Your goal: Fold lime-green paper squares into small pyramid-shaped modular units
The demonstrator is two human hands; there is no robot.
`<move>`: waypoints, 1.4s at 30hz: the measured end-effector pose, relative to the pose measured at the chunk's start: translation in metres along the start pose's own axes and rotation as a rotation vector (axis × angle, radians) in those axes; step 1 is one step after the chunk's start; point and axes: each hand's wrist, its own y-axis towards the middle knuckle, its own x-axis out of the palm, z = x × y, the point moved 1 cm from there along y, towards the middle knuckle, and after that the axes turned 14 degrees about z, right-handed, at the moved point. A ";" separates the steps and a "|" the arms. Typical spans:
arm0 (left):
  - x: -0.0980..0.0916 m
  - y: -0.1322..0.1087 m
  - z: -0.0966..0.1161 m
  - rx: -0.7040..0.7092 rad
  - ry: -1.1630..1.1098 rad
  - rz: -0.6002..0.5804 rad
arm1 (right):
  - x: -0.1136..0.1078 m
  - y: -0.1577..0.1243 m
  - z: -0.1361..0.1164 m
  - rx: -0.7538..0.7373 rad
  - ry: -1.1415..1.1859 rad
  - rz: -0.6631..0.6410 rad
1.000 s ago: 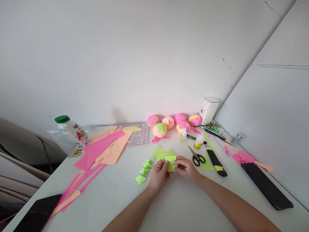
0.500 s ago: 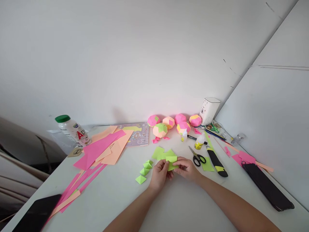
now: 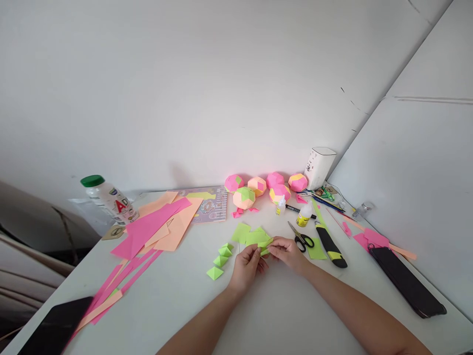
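Note:
Both hands pinch one small green paper piece, which is bent and tilted between them. My left hand grips its left side with thumb and fingers, and my right hand has its right edge. Just beyond lie flat green paper squares on the table. Left of my left hand sit several folded green paper pieces, each with a raised point. Scissors with black handles rest to the right of my right hand, partly beside another green paper sheet.
Several faceted paper balls line the wall. Glue bottles, a box cutter and a black case are on the right. Pink and orange paper, a bottle with a green cap and a dark tablet-like object lie left.
The green paper piece has gone from facing me flat to being bent and tilted more edge-on. My right hand's fingers have shifted up along its right edge.

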 end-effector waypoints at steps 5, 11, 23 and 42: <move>0.000 -0.003 0.006 -0.003 0.033 0.003 | -0.002 0.001 0.003 0.024 0.015 0.031; 0.001 -0.006 0.012 -0.026 0.065 -0.060 | 0.000 -0.001 0.000 -0.001 0.049 0.068; 0.003 -0.005 0.009 -0.046 0.114 -0.055 | 0.001 -0.001 0.002 0.016 0.035 0.111; 0.001 -0.003 0.006 -0.037 0.140 -0.050 | 0.003 -0.003 0.004 0.009 0.004 0.159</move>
